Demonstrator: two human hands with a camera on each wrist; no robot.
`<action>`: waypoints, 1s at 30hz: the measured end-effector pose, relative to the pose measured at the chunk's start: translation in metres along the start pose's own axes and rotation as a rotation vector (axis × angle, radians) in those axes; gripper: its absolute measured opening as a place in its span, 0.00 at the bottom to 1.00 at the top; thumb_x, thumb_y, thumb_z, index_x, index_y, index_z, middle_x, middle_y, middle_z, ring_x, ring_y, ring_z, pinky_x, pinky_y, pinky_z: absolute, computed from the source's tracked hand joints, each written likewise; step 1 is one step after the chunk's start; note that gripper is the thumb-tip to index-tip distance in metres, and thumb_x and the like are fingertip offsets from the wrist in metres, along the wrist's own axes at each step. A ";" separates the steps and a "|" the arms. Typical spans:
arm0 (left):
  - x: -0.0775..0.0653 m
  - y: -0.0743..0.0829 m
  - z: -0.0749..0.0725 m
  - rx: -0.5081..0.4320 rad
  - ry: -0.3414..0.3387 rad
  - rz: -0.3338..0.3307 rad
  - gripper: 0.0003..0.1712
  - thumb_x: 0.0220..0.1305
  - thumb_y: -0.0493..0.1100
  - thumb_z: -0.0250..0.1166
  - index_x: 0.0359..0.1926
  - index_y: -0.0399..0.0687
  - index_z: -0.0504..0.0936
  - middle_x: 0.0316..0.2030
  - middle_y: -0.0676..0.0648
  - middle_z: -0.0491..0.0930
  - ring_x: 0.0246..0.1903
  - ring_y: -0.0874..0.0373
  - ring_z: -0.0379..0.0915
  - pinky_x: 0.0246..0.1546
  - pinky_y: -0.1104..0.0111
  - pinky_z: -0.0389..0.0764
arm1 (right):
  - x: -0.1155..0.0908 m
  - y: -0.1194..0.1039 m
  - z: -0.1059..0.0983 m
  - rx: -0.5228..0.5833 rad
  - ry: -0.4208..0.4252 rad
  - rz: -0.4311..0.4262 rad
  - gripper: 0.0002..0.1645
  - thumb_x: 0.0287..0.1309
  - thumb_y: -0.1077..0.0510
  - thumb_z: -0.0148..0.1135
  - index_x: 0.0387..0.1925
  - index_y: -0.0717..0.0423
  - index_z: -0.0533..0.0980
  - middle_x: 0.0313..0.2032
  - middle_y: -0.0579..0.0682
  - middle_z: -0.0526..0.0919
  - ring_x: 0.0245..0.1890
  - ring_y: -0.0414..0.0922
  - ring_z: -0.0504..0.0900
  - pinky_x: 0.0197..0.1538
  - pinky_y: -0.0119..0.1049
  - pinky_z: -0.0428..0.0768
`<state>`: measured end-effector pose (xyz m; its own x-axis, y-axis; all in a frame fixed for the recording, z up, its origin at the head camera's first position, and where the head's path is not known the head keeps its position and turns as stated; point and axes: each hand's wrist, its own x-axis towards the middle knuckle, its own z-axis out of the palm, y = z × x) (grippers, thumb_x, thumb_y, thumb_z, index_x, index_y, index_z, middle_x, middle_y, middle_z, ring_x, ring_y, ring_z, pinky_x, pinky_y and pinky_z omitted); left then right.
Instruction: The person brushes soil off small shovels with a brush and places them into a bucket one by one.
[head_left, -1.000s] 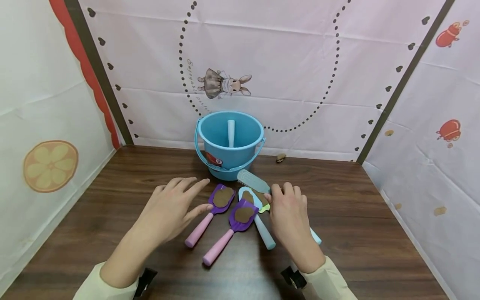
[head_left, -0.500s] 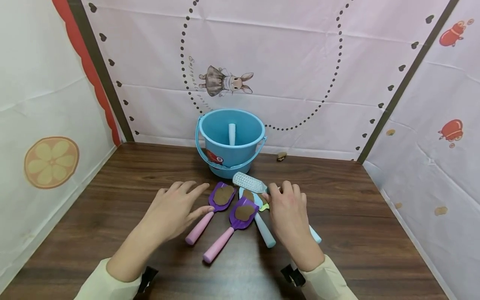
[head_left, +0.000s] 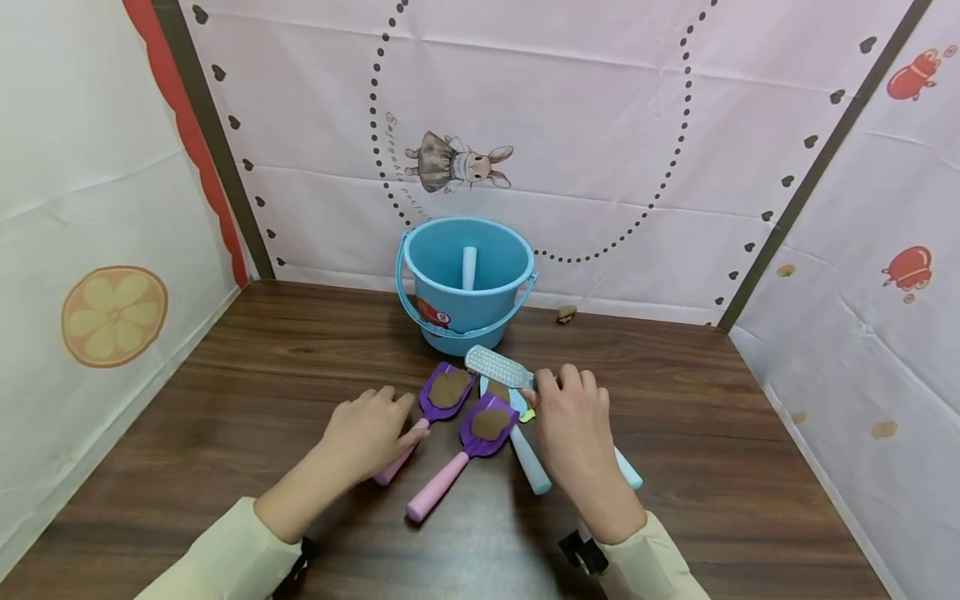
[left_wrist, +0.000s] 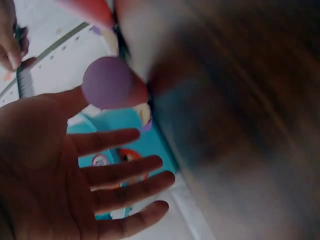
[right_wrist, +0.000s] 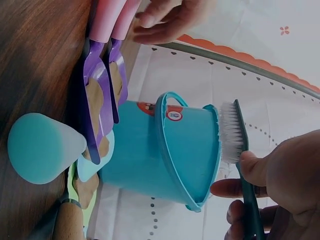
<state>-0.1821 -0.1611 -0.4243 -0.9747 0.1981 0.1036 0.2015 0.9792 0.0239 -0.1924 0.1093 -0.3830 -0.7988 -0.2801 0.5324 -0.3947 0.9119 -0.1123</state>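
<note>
My right hand (head_left: 577,421) grips the dark green handle of a scrub brush (right_wrist: 242,135), its white bristles facing the table in the right wrist view. Under and beside it lie a light blue shovel (head_left: 529,462) and a light green tool with a wooden handle (right_wrist: 69,222). My left hand (head_left: 367,433) hovers with spread fingers over the pink handle of a purple shovel (head_left: 447,392); its thumb overlaps that handle in the head view. A second purple shovel (head_left: 489,429) lies just right of it. The shovel blades bear brown, mud-like patches.
Behind the tools stands a light blue bucket (head_left: 467,308) with its handle hanging in front and a pale blue tool handle (head_left: 468,268) inside. A small brown lump (head_left: 566,314) lies at the table's back edge. Printed cloth walls (head_left: 570,125) enclose the table.
My left hand has shifted right, closer over the left purple shovel's handle. The brush head swung slightly left and tilted early on; the right hand has otherwise stayed in place.
</note>
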 end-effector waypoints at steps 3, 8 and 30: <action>0.003 0.002 0.005 0.016 -0.031 -0.019 0.31 0.66 0.66 0.63 0.50 0.43 0.83 0.39 0.41 0.81 0.39 0.44 0.82 0.31 0.47 0.82 | 0.000 -0.001 0.000 0.003 -0.001 -0.007 0.14 0.69 0.48 0.62 0.36 0.55 0.76 0.31 0.53 0.72 0.31 0.51 0.69 0.31 0.44 0.66; 0.008 0.006 0.009 0.024 -0.095 -0.015 0.30 0.62 0.65 0.68 0.43 0.42 0.82 0.31 0.44 0.79 0.33 0.46 0.82 0.26 0.51 0.81 | 0.000 -0.001 -0.001 0.008 0.006 -0.009 0.13 0.69 0.49 0.63 0.36 0.55 0.76 0.31 0.52 0.72 0.32 0.52 0.69 0.30 0.45 0.66; 0.013 0.002 0.008 -0.015 -0.111 -0.038 0.15 0.75 0.49 0.55 0.38 0.43 0.78 0.31 0.41 0.83 0.32 0.40 0.84 0.27 0.48 0.81 | -0.003 -0.006 -0.002 0.032 0.007 -0.033 0.13 0.68 0.51 0.64 0.33 0.56 0.76 0.29 0.50 0.73 0.33 0.52 0.73 0.33 0.47 0.72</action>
<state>-0.1955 -0.1562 -0.4312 -0.9863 0.1648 -0.0086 0.1644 0.9856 0.0404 -0.1865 0.1056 -0.3824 -0.7819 -0.3074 0.5423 -0.4352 0.8921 -0.1218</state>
